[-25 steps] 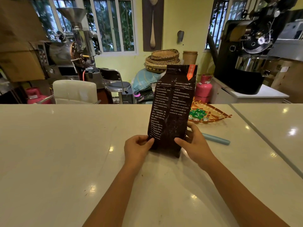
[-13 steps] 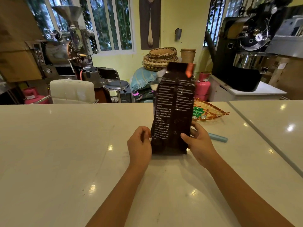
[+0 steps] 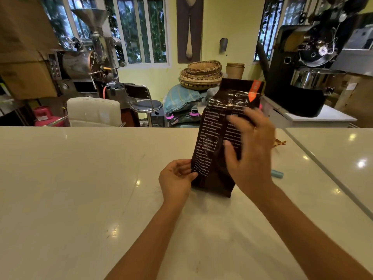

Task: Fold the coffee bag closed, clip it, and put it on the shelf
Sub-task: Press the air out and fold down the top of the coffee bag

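Coffee bag [image 3: 214, 138] upright, top unfolded, contents hidden.

The dark brown coffee bag [image 3: 214, 138], printed with white text and an orange tab at its top corner, is stood upright on the white countertop [image 3: 80, 188], its top unfolded.

Left hand [image 3: 176, 181] sits low, forearm coming up from bottom centre, fingers curled with thumb and fingertips pinching the lower left edge of the coffee bag [image 3: 217, 142]. Right hand [image 3: 251, 152] is raised higher in front of the bag's right half, palm facing away, fingers spread and motion-blurred, thumb pointing up-left. Whether the right hand touches the bag is unclear; right forearm enters from bottom right.
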